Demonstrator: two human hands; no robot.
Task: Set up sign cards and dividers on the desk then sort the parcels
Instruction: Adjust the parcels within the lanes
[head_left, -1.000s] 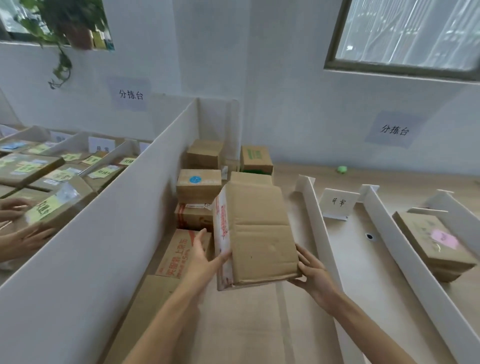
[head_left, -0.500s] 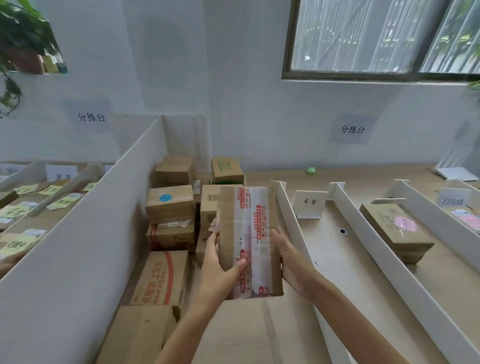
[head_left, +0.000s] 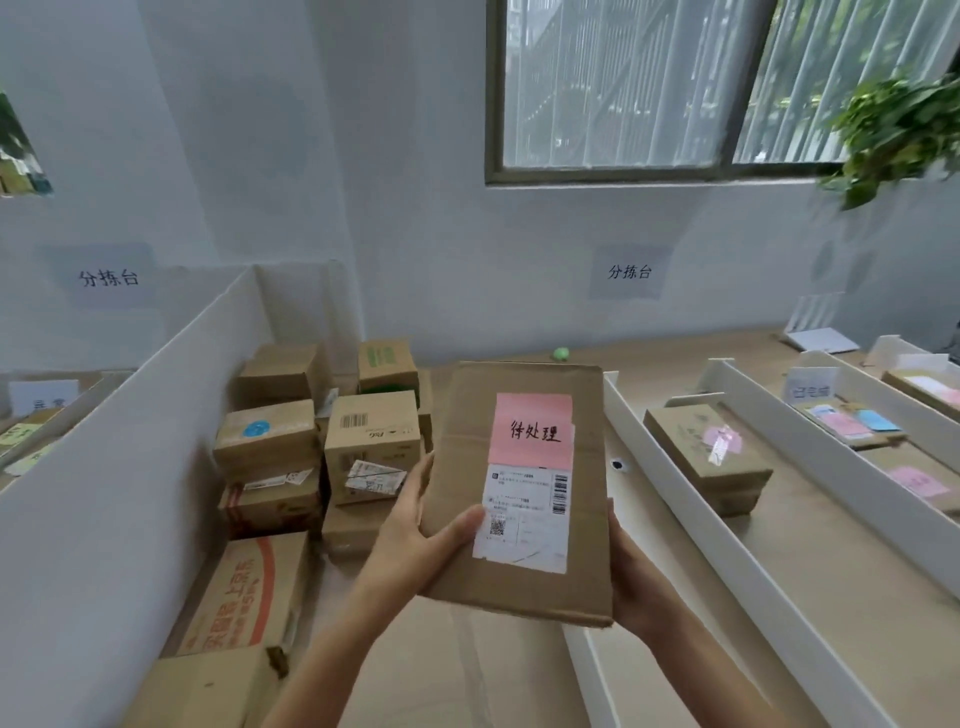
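Cardboard dominates the scene: a large heap of unsorted parcels (head_left: 317, 447) is stacked in the left bay, against the tall white partition (head_left: 130, 467) and the wall, so most of the sorting is judged to be left. The setting-up appears to be done, since white dividers (head_left: 691, 499) are already laid in rows across the wooden table (head_left: 665, 364), and a sign card (head_left: 810, 384) is stood up at the far end of one lane.

The lanes are only lightly filled. In the lane just right of the first divider a flat brown parcel with a pink label (head_left: 706, 447) is lying, seemingly on top of another. In the next lane, below the sign card, thin parcels with pink and blue labels (head_left: 852, 423) are laid, and one more with a pink note (head_left: 917, 480) is seen nearer the camera. A further parcel (head_left: 930, 387) is partly visible in the farthest lane. The lane nearest the heap cannot be judged, being largely hidden.

The parcel in hand (head_left: 524, 488) is held up above the table between the heap and the first divider, its face turned to the camera, with a pink handwritten note (head_left: 532, 431) above a white shipping label (head_left: 524, 512). It is gripped at its left edge by the left hand (head_left: 415, 525), thumb on the face, and supported at its right edge by the right hand (head_left: 631, 582), mostly hidden behind it. The lane it belongs in is judged still to be chosen.
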